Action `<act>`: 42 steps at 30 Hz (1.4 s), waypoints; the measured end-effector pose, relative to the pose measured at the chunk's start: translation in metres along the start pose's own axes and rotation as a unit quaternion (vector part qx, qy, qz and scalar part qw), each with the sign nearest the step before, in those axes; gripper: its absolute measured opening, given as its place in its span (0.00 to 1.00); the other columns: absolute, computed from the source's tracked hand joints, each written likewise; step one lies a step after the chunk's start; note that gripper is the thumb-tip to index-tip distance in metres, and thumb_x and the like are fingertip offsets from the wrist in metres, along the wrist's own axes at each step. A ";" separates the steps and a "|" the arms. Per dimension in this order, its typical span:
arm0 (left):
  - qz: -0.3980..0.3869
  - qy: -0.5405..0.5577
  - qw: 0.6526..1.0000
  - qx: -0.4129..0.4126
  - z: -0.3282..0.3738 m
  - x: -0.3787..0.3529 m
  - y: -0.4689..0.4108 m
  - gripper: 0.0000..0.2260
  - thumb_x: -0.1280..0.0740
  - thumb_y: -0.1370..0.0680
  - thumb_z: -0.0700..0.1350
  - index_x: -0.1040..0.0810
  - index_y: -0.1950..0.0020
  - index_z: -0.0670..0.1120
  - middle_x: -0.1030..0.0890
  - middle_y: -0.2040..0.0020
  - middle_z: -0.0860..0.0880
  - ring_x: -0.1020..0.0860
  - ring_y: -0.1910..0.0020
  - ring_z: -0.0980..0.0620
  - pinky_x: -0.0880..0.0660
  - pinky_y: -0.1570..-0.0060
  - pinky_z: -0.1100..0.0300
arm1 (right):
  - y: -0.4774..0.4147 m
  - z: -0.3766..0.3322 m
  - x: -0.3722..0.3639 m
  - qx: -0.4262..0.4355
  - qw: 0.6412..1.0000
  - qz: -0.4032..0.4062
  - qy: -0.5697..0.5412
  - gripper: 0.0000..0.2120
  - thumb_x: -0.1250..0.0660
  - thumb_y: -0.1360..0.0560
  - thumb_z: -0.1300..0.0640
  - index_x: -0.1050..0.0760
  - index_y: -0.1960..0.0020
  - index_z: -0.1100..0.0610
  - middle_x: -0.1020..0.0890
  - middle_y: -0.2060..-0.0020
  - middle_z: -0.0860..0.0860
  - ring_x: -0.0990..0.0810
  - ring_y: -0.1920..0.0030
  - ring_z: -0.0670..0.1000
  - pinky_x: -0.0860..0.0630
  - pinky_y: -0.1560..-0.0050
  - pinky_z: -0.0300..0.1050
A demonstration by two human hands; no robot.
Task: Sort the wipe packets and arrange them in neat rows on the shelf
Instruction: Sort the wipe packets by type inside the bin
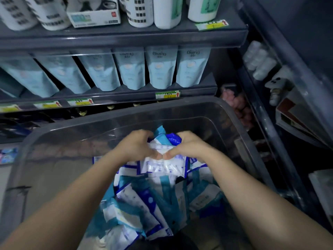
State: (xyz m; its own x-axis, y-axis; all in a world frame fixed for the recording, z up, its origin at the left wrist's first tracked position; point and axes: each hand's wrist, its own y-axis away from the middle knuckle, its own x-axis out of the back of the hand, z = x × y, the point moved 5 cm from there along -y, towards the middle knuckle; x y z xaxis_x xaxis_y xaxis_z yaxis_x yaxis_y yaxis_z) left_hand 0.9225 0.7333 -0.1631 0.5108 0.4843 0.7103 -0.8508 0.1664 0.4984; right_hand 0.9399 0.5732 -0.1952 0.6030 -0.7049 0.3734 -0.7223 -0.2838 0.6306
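Hands — left hand (137, 144), right hand (188, 146) — grip one stack of wipe packets (163, 166) over the bin (72, 150); best squared by colour before shelving.

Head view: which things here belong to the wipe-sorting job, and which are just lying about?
Job: left hand and right hand, both gripping held packets; loose packets in clear bin.
Lying about: blue pouches, white containers, price tags.

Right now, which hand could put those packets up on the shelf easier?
Probably the right hand. The left hand grips the packet bundle too, but the only bare spot visible on the shelf lies right of the pale blue pouches, nearer the right hand.
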 end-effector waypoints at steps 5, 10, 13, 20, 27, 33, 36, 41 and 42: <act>0.007 0.007 1.000 -0.009 -0.014 0.056 0.052 0.17 0.22 0.35 0.51 0.23 0.59 0.41 0.24 0.66 0.48 0.30 0.69 0.52 0.36 0.68 0.57 | 0.034 -0.062 -0.023 0.068 0.997 -0.014 -0.039 0.21 0.18 0.44 0.59 0.18 0.53 0.59 0.14 0.56 0.55 0.16 0.54 0.55 0.20 0.49 0.52; -0.084 -0.041 0.996 -0.013 -0.041 0.079 0.095 0.24 0.21 0.42 0.59 0.22 0.57 0.45 0.19 0.61 0.47 0.24 0.65 0.52 0.29 0.62 0.56 | 0.059 -0.080 -0.076 0.085 0.989 -0.060 -0.110 0.25 0.17 0.43 0.57 0.20 0.48 0.54 0.14 0.53 0.49 0.16 0.49 0.51 0.22 0.42 0.52; -0.135 -0.136 0.981 0.039 -0.065 0.065 0.101 0.26 0.20 0.40 0.57 0.25 0.49 0.49 0.19 0.51 0.50 0.22 0.55 0.51 0.26 0.55 0.56 | 0.066 -0.062 -0.127 0.067 0.989 -0.117 -0.055 0.30 0.20 0.36 0.48 0.25 0.37 0.50 0.19 0.42 0.45 0.22 0.41 0.46 0.27 0.36 0.44; -0.210 -0.247 0.946 0.009 -0.093 -0.019 0.086 0.33 0.34 0.24 0.58 0.42 0.23 0.53 0.40 0.23 0.48 0.37 0.27 0.47 0.36 0.32 0.55 | 0.063 -0.011 -0.152 -0.042 0.945 -0.097 0.311 0.52 0.41 0.39 0.19 0.36 0.27 0.53 0.29 0.31 0.52 0.27 0.35 0.55 0.28 0.44 0.46; -0.174 -0.306 0.936 0.015 -0.073 -0.020 0.066 0.39 0.29 0.29 0.53 0.45 0.22 0.53 0.43 0.23 0.47 0.43 0.25 0.45 0.42 0.28 0.46 | 0.054 0.018 -0.065 -0.019 0.933 0.029 0.358 0.24 0.33 0.26 0.40 0.26 0.35 0.52 0.25 0.37 0.52 0.26 0.38 0.53 0.27 0.41 0.47; -0.119 -0.237 0.958 -0.110 -0.016 -0.055 0.033 0.24 0.31 0.27 0.54 0.29 0.33 0.48 0.28 0.33 0.45 0.30 0.35 0.44 0.28 0.39 0.51 | 0.040 0.076 -0.027 -0.064 0.865 -0.031 0.497 0.41 0.26 0.32 0.54 0.43 0.24 0.52 0.41 0.25 0.54 0.44 0.24 0.55 0.40 0.27 0.48; -0.108 -0.245 0.959 -0.088 -0.004 -0.084 0.009 0.29 0.34 0.25 0.60 0.33 0.30 0.45 0.32 0.31 0.42 0.32 0.33 0.42 0.31 0.37 0.49 | 0.032 0.088 -0.028 -0.064 0.846 -0.080 0.523 0.51 0.23 0.34 0.55 0.52 0.22 0.56 0.52 0.22 0.54 0.55 0.22 0.54 0.51 0.23 0.48; -0.123 -0.187 0.975 0.013 -0.007 -0.120 -0.020 0.56 0.31 0.35 0.71 0.56 0.22 0.43 0.49 0.22 0.44 0.46 0.24 0.42 0.44 0.29 0.44 | 0.007 0.090 -0.032 -0.029 0.823 -0.092 0.559 0.51 0.23 0.33 0.54 0.53 0.22 0.59 0.44 0.24 0.54 0.47 0.24 0.54 0.48 0.26 0.51; -0.132 -0.181 0.974 0.027 -0.008 -0.125 -0.021 0.60 0.30 0.38 0.71 0.58 0.22 0.43 0.50 0.22 0.44 0.48 0.24 0.42 0.46 0.28 0.44 | 0.003 0.091 -0.032 -0.031 0.815 -0.089 0.572 0.54 0.21 0.37 0.51 0.52 0.23 0.59 0.39 0.26 0.54 0.43 0.26 0.54 0.47 0.27 0.51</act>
State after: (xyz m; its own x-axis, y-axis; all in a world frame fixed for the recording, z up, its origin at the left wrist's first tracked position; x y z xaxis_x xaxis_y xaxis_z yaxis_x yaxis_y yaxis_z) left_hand 0.8755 0.6757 -0.2661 0.7298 0.0935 0.6772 -0.6805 0.1941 0.7066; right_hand 0.8877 0.5354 -0.2667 0.6437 0.4209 0.6392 -0.5911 -0.2571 0.7645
